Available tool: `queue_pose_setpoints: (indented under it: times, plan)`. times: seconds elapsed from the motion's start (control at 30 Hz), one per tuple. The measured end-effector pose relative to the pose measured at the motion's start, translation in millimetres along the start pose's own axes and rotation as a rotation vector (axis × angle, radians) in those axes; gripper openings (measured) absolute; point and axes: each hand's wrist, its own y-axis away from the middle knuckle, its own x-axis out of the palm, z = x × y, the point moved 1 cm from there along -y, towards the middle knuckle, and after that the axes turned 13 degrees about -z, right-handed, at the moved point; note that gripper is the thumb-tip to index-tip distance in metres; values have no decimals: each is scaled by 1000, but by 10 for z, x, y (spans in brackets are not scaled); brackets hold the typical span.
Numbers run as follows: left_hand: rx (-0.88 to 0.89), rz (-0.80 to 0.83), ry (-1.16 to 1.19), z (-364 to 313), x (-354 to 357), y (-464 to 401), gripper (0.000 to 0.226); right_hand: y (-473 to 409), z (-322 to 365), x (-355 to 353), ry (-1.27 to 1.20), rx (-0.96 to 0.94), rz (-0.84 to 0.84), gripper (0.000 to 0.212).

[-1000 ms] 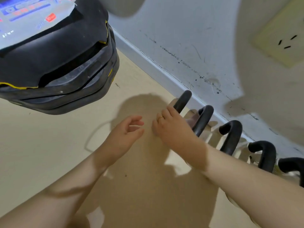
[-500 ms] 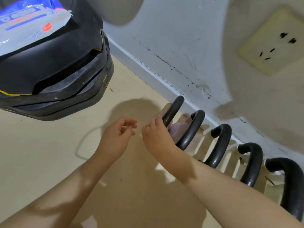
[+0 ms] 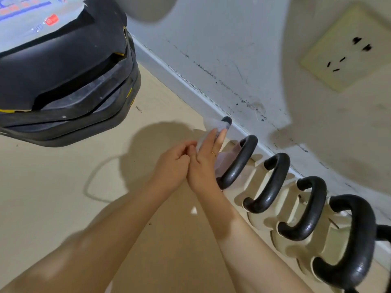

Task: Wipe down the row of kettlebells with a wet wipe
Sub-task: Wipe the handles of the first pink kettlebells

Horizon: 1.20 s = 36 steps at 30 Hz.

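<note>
A row of cream kettlebells with black handles (image 3: pixel 273 182) runs along the wall from centre to lower right. A thin white wet wipe (image 3: pixel 212 124) is draped over the handle of the first kettlebell (image 3: pixel 227 119) at the far end. My right hand (image 3: pixel 203 163) lies with straight fingers along that handle and presses the wipe onto it. My left hand (image 3: pixel 174 163) sits right beside it, fingers loosely curled and touching the right thumb, with nothing visible in it. The second kettlebell's handle (image 3: pixel 239 163) is just right of my right hand.
A stack of black rubber gear (image 3: pixel 69 85) stands on the floor at the upper left, with a wet wipe packet (image 3: pixel 29 20) on top. A wall socket (image 3: pixel 347 45) is at the upper right. The beige floor (image 3: pixel 63 187) spreads left of my arms.
My right hand has stretched its fingers up along the first handle, and the wipe now shows over it. My left hand has closed in until it touches the right.
</note>
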Motion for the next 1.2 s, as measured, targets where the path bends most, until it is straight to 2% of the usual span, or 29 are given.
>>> queue_pose_setpoints:
  times: [0.1, 0.17, 0.23, 0.3, 0.37, 0.43, 0.47, 0.57, 0.6, 0.7, 0.73, 0.77, 0.8, 0.87, 0.9, 0.93, 1.0, 1.03, 1.1, 1.13, 1.2]
  plan:
    - [-88, 48, 137, 11, -18, 7, 40, -232, 21, -82, -339, 334, -93, 65]
    - [-112, 60, 157, 22, -34, 1, 28, -274, 6, -81, -392, 460, -96, 54]
    - [-107, 52, 130, 17, -30, -18, 23, -118, -13, -40, -224, 388, -69, 46]
    - [-87, 23, 112, -4, -20, -39, 24, 4, -54, -17, -148, 323, -73, 49]
    - [-75, 17, 106, -7, -10, -40, 27, -102, -42, -42, -226, 315, -112, 41]
    - [-84, 14, 116, 18, -14, -29, 29, -346, -10, -82, -265, 315, -153, 48]
    - [-88, 16, 123, 32, -22, -20, 30, -456, 19, -108, -191, 258, -157, 51]
    - [-101, 29, 138, 51, -34, -23, 34, -557, 42, -169, 289, -67, -126, 28]
    - [-102, 30, 146, 49, -33, -28, 35, -523, 35, -195, 445, -206, -75, 30]
    - [-103, 22, 156, 45, -19, -45, 41, -417, 39, -317, 806, -726, 128, 59]
    - [-113, 19, 155, 49, -17, -49, 42, -467, 39, -367, 858, -827, 158, 64]
    - [-125, 16, 154, 54, -15, -50, 41, -558, 54, -408, 891, -862, 163, 65]
    - [-132, 12, 151, 61, -11, -50, 38, -679, 82, -446, 903, -811, 165, 62]
    - [-109, -2, 101, 72, -3, -56, 28, -937, 124, -459, 902, -635, 180, 44]
    - [-84, -7, 53, 69, 4, -61, 23, -1011, 144, -443, 924, -612, 200, 35]
    - [-59, 0, 2, 63, 10, -61, 22, -1022, 155, -401, 938, -619, 209, 30]
    - [-8, 41, -85, 45, 30, -66, 28, -898, 169, -341, 960, -783, 320, 27]
    - [14, 57, -120, 29, 38, -75, 30, -812, 147, -352, 955, -893, 395, 31]
    - [49, 76, -179, 1, 41, -89, 29, -805, 107, -446, 834, -999, 492, 39]
    - [59, 86, -207, -9, 47, -91, 30, -911, 90, -493, 780, -982, 509, 38]
    - [77, 96, -289, -19, 68, -99, 33, -1219, 53, -569, 736, -791, 444, 33]
